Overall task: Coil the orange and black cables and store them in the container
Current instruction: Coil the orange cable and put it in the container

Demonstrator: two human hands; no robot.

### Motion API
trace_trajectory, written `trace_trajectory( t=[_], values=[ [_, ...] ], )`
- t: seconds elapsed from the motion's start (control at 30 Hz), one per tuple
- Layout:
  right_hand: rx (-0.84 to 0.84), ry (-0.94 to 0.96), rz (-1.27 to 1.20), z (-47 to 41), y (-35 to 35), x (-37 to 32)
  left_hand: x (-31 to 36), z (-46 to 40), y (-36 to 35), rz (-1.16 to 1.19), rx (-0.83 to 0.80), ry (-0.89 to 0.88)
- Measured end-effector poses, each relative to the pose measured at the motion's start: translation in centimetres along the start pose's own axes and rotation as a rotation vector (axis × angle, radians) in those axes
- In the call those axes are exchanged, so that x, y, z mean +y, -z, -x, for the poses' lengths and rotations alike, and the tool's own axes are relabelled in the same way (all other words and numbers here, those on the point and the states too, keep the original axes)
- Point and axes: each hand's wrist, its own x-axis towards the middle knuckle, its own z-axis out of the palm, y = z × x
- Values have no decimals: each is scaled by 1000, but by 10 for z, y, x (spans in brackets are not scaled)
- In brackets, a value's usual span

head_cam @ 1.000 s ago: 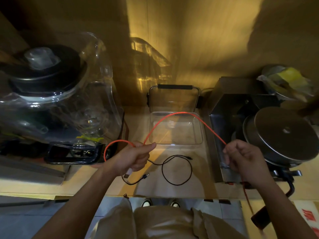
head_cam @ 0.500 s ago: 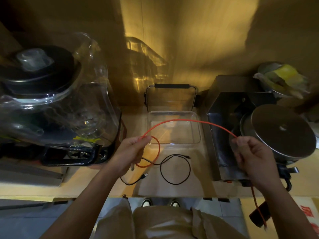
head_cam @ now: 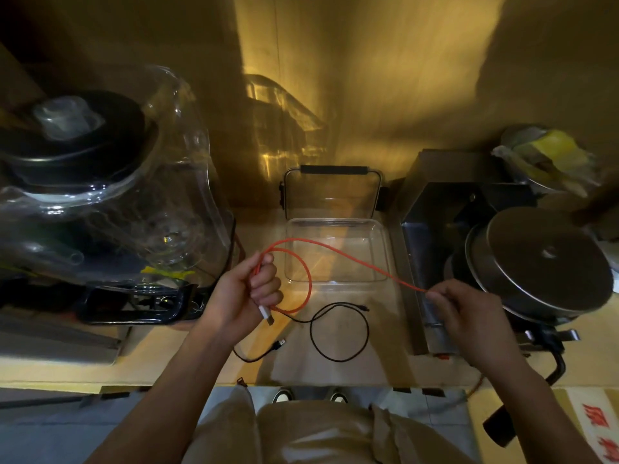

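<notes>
My left hand (head_cam: 249,293) is closed on the orange cable (head_cam: 310,279), which hangs from the fist in one loop with its white plug sticking out below. From the fist the cable runs right to my right hand (head_cam: 469,313), which pinches it between fingertips. Behind the loop stands the clear plastic container (head_cam: 382,239), open, its lid with a black handle tipped up at the back. The thin black cable (head_cam: 340,331) lies loosely looped on the counter in front of the container, between my hands.
A large clear blender jar with a black lid (head_cam: 100,182) fills the left side. A steel box (head_cam: 432,249) and a round metal lid (head_cam: 549,259) crowd the right. The counter's front edge (head_cam: 201,376) runs just below my forearms.
The loop in my left hand has grown larger and hangs lower. My right hand slid down the cable, toward me and slightly left, shortening the span between the hands.
</notes>
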Motion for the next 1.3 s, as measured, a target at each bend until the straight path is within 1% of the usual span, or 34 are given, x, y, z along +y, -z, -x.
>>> trace_trajectory(
  t=[0.1,0.2,0.3,0.4,0.47,0.63,0.7,0.73,0.87,0.97,1.2,1.3],
  values=[
    [-264,4,94,1,-6,-6,-1,-1,-10,84,1,-37],
    [-415,87,115,2,-16,-9,-2,-2,-24,78,34,-81],
    [-477,182,80,5,-25,-8,-4,-4,-35,26,50,-98],
    [-487,232,52,4,-25,-12,-4,-5,-36,-10,43,-97],
    [-500,236,18,4,-24,-15,-3,-7,-33,-37,17,-102],
    [-603,232,-136,4,-19,-23,-11,-11,-33,-162,-29,-114],
    [-629,246,-192,3,-18,-30,-16,-11,-36,-249,-46,-112],
    [-641,251,-214,2,-18,-33,-20,-12,-38,-330,-44,-109],
    [-662,242,-279,-1,-15,-39,-33,-10,-46,-766,-49,-113],
    [-653,251,-317,-2,-14,-41,-38,-8,-48,-974,-93,-61],
    [-581,265,-333,-1,-13,-41,-43,-3,-39,-1224,-282,113],
    [-539,286,-301,-2,-13,-41,-44,-3,-36,-1364,-322,122]
  ],
)
